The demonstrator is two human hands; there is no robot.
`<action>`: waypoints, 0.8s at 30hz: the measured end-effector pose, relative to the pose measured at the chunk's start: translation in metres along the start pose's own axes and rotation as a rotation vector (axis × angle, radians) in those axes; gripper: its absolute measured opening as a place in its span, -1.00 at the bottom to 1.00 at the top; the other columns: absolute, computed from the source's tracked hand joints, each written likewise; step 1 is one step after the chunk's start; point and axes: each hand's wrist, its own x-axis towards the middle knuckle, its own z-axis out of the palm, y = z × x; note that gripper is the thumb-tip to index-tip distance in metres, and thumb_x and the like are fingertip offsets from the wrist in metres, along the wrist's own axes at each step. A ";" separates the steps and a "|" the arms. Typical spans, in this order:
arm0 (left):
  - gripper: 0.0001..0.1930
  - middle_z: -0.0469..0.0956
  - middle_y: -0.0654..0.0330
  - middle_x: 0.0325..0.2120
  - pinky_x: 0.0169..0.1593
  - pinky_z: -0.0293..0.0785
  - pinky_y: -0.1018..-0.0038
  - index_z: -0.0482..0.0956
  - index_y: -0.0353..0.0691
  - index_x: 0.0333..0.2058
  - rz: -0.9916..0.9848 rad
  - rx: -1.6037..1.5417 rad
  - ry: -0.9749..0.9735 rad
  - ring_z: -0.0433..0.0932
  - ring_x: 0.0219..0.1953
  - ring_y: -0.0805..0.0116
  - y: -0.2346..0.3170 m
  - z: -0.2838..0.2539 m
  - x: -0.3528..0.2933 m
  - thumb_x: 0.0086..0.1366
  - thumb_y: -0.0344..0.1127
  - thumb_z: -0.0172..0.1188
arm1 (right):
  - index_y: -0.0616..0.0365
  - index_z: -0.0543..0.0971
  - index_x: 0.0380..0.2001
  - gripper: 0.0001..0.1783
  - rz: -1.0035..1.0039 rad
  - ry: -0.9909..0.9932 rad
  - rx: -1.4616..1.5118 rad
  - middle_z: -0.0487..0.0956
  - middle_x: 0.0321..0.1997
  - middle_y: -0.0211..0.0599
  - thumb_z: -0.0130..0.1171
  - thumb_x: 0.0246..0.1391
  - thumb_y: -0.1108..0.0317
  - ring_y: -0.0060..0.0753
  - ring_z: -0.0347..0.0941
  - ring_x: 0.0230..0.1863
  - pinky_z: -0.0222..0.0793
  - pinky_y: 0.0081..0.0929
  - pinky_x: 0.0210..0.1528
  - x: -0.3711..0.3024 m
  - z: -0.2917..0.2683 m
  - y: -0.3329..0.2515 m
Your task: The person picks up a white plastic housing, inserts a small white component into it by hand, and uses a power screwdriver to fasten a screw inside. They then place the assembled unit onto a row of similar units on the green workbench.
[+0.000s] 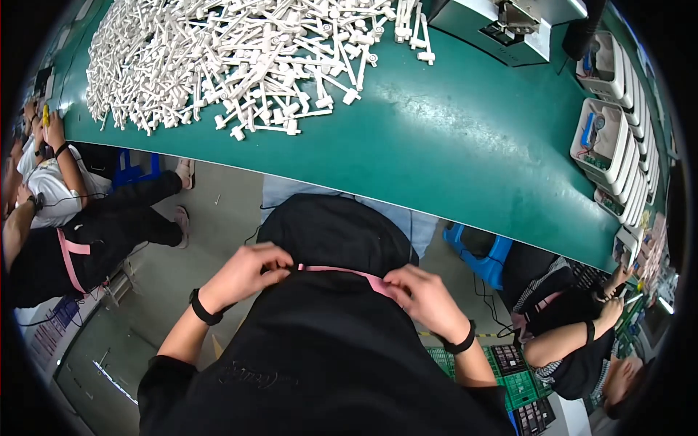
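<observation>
A narrow pink strap (336, 269) runs across the black cloth (327, 327) at my waist. My right hand (429, 298) pinches the strap's right end between thumb and fingers. At the other end, my left hand (251, 275) has thumb and fingertips drawn together against the cloth, just beside the strap. What those left fingers hold, if anything, is hidden. Both wrists carry a black band. Below the strap's far side, the black cloth (334, 229) bulges over my lap.
On the green table (436, 145) lies a large heap of white plastic parts (218, 65). A boxy machine (502, 33) stands at the back right, near stacked white trays (603, 138). Co-workers sit on both sides. A blue stool (476, 254) is under the table's edge.
</observation>
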 end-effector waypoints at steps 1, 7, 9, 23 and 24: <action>-0.75 0.61 0.13 -0.17 -0.17 0.57 0.41 0.57 -0.30 -0.04 0.023 0.010 -0.012 0.63 -0.27 0.37 0.000 0.004 -0.004 0.32 -0.50 0.29 | 0.26 0.64 -0.17 -0.81 0.003 0.003 -0.002 0.61 -0.22 -0.20 0.34 0.12 0.58 -0.19 0.60 -0.19 0.53 -0.33 -0.19 -0.005 0.002 0.001; -0.78 0.58 0.14 -0.20 -0.13 0.55 0.37 0.64 -0.31 -0.12 0.150 0.177 0.022 0.60 -0.25 0.25 0.012 0.015 -0.001 0.26 -0.46 0.34 | 0.19 0.60 -0.28 -0.83 -0.059 0.035 -0.077 0.57 -0.28 -0.24 0.31 0.02 0.57 -0.15 0.50 -0.21 0.44 -0.31 -0.24 0.000 0.022 0.029; -0.76 0.58 0.15 -0.19 -0.09 0.54 0.35 0.64 -0.30 -0.10 0.089 0.194 -0.089 0.59 -0.22 0.22 0.010 0.009 0.007 0.26 -0.44 0.35 | 0.17 0.58 -0.31 -0.84 -0.006 0.024 -0.010 0.56 -0.28 -0.24 0.29 -0.01 0.56 -0.12 0.48 -0.20 0.42 -0.29 -0.23 0.002 0.024 0.032; -0.72 0.59 0.14 -0.11 -0.13 0.52 0.35 0.65 -0.24 -0.14 0.438 0.214 -0.207 0.56 -0.15 0.16 0.029 0.032 0.047 0.27 -0.23 0.43 | 0.19 0.50 -0.23 -0.78 0.027 -0.103 0.385 0.46 -0.51 -0.27 0.28 0.04 0.54 -0.45 0.42 -0.47 0.32 -0.43 -0.36 0.012 0.030 -0.009; -0.72 0.59 0.14 -0.11 -0.13 0.52 0.35 0.65 -0.24 -0.14 0.422 0.220 -0.198 0.56 -0.15 0.16 0.028 0.032 0.042 0.27 -0.23 0.43 | 0.19 0.51 -0.18 -0.74 0.012 -0.077 0.334 0.51 -0.50 -0.20 0.29 0.04 0.53 -0.34 0.50 -0.46 0.40 -0.38 -0.34 0.021 0.031 -0.022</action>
